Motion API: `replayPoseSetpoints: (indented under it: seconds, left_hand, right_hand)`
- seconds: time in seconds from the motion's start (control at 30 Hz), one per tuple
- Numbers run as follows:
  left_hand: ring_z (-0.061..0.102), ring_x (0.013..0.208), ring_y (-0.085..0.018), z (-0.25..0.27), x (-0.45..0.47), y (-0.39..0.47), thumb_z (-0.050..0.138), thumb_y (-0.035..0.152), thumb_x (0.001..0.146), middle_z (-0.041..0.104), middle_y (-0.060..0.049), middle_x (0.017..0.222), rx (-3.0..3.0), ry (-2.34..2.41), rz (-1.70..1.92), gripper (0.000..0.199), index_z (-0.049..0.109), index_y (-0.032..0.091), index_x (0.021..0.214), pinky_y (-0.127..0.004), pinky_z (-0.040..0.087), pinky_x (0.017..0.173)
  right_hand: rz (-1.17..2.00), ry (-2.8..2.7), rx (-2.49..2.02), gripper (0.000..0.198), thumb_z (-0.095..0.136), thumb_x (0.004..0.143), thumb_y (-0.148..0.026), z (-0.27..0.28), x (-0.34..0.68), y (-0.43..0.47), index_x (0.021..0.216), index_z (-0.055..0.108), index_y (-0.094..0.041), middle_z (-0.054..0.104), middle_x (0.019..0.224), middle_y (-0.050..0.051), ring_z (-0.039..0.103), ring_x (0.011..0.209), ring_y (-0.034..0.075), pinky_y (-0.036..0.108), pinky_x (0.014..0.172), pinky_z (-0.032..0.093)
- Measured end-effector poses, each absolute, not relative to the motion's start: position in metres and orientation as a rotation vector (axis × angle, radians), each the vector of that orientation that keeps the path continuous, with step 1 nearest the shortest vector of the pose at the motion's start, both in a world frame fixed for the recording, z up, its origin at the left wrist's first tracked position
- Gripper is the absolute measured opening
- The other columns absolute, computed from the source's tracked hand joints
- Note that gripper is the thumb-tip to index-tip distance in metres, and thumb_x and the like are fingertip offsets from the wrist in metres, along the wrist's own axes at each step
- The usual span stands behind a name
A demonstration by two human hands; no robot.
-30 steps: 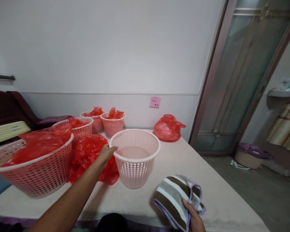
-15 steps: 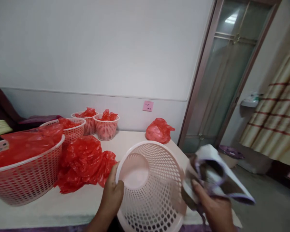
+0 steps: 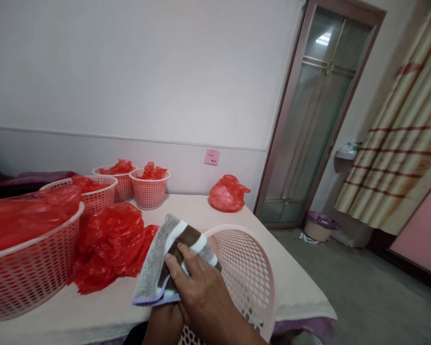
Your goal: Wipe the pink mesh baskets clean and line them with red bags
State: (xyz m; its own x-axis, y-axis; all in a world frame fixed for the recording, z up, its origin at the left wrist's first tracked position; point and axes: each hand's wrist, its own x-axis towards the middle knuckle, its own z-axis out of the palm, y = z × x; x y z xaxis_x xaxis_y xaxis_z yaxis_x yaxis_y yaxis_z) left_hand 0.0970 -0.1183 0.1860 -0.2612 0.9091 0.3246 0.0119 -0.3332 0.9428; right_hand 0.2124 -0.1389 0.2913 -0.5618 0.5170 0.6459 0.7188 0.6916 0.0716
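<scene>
A pale pink plastic basket [image 3: 249, 254] with a holed wall is tilted with its mouth toward me at the table's front edge. My left hand [image 3: 164, 323] is at its left rim; the cloth and my other hand cover its fingers, but the basket stays held up at the same tilt. Over that rim lies a folded grey, brown and white striped cloth [image 3: 153, 273] with purple edging. My right hand [image 3: 204, 290] presses on the cloth, fingers bent over it. Left of the cloth is a crumpled heap of red plastic bags [image 3: 109, 244].
On the white-covered table [image 3: 294, 282] stand a large pink basket [image 3: 28, 273] and several smaller ones, such as one pink basket [image 3: 150, 194], holding red plastic bags. A red bag bundle [image 3: 228, 194] sits near the wall. A bin [image 3: 318, 227] is on the floor by the glass door [image 3: 305, 124].
My right hand has moved left with the cloth, from beside the basket onto its left rim, and now covers my left hand. The view has turned slightly right.
</scene>
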Motion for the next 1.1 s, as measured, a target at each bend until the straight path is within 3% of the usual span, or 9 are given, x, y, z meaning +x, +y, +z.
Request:
replayPoseSetpoints:
  seconds: [0.13, 0.33, 0.47, 0.57, 0.73, 0.9, 1.1]
  left_hand:
    - [0.054, 0.123, -0.032, 0.207, 0.096, -0.126, 0.056, 0.02, 0.074, 0.069, -0.011, 0.115, 1.384, 1.162, 1.561, 0.038, 0.069, 0.017, 0.109, -0.049, 0.036, 0.11]
    - [0.041, 0.135, -0.027, 0.219, 0.095, -0.125, 0.05, 0.012, 0.07, 0.056, -0.008, 0.137, 1.4, 1.255, 1.56, 0.06, 0.058, 0.018, 0.129, -0.041, 0.028, 0.115]
    - [0.046, 0.131, -0.027, 0.221, 0.088, -0.124, 0.048, 0.012, 0.07, 0.058, -0.008, 0.135, 1.338, 1.337, 1.533, 0.06, 0.056, 0.018, 0.129, -0.041, 0.033, 0.113]
    - [0.05, 0.127, -0.029, 0.224, 0.084, -0.126, 0.05, 0.014, 0.068, 0.062, -0.008, 0.13, 1.242, 1.377, 1.543, 0.062, 0.054, 0.017, 0.129, -0.042, 0.038, 0.109]
    - [0.055, 0.122, -0.029, 0.225, 0.083, -0.128, 0.054, 0.014, 0.063, 0.065, -0.008, 0.123, 1.092, 1.382, 1.62, 0.06, 0.059, 0.018, 0.122, -0.042, 0.038, 0.108]
    - [0.06, 0.113, -0.028, 0.226, 0.082, -0.126, 0.056, 0.017, 0.065, 0.067, -0.008, 0.118, 0.911, 1.337, 1.661, 0.058, 0.059, 0.02, 0.123, -0.042, 0.045, 0.101]
    - [0.068, 0.092, -0.023, 0.235, 0.082, -0.125, 0.058, 0.017, 0.067, 0.07, -0.006, 0.107, 0.755, 1.252, 1.662, 0.056, 0.058, 0.02, 0.123, -0.035, 0.052, 0.086]
  right_hand:
    - [-0.45, -2.273, -1.11, 0.05, 0.047, 0.087, -0.012, 0.298, 0.22, -0.128, 0.137, 0.045, -0.015, 0.051, 0.138, 0.02, 0.06, 0.111, 0.029, 0.043, 0.087, 0.056]
    - [-0.473, -2.046, -1.421, 0.063, 0.049, 0.077, -0.005, 0.317, 0.252, -0.103, 0.138, 0.042, -0.019, 0.048, 0.139, 0.014, 0.055, 0.116, 0.029, 0.041, 0.086, 0.054]
    - [-0.391, -1.856, -1.666, 0.062, 0.053, 0.074, -0.008, 0.325, 0.283, -0.092, 0.134, 0.042, -0.021, 0.049, 0.135, 0.011, 0.059, 0.108, 0.028, 0.037, 0.076, 0.054]
    - [-0.325, -1.721, -1.834, 0.049, 0.053, 0.078, -0.014, 0.32, 0.305, -0.093, 0.127, 0.045, -0.018, 0.053, 0.125, 0.012, 0.063, 0.096, 0.026, 0.035, 0.071, 0.05]
    - [-0.191, -1.593, -2.009, 0.027, 0.047, 0.085, -0.024, 0.291, 0.336, -0.11, 0.11, 0.049, -0.014, 0.057, 0.107, 0.012, 0.062, 0.096, 0.027, 0.033, 0.073, 0.046]
    - [0.001, -1.535, -2.043, 0.027, 0.044, 0.083, -0.023, 0.257, 0.35, -0.13, 0.11, 0.048, -0.016, 0.06, 0.102, 0.01, 0.063, 0.093, 0.026, 0.034, 0.074, 0.046]
    - [-0.225, -1.575, -1.776, 0.017, 0.047, 0.08, -0.022, 0.202, 0.346, -0.156, 0.097, 0.051, -0.02, 0.058, 0.093, 0.008, 0.064, 0.084, 0.025, 0.035, 0.071, 0.052]
